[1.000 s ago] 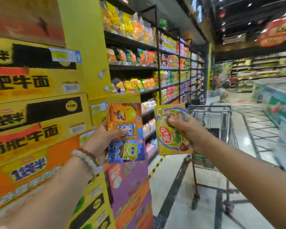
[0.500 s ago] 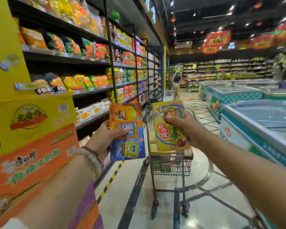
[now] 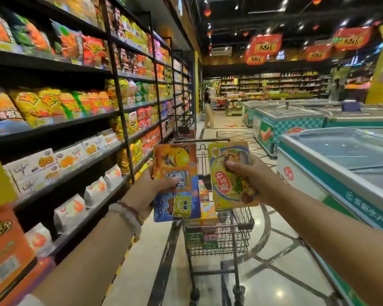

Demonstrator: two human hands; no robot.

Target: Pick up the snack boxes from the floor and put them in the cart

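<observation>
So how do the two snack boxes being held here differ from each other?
The orange-and-blue box sits in the left hand; the yellow-green box sits in the right hand. The orange-and-blue box shows a yellow cartoon sponge figure on its lower blue half; the yellow-green box carries a red oval logo. The orange-and-blue box hangs lower. Both are flat, held upright above the cart, not yet dropped in.
</observation>
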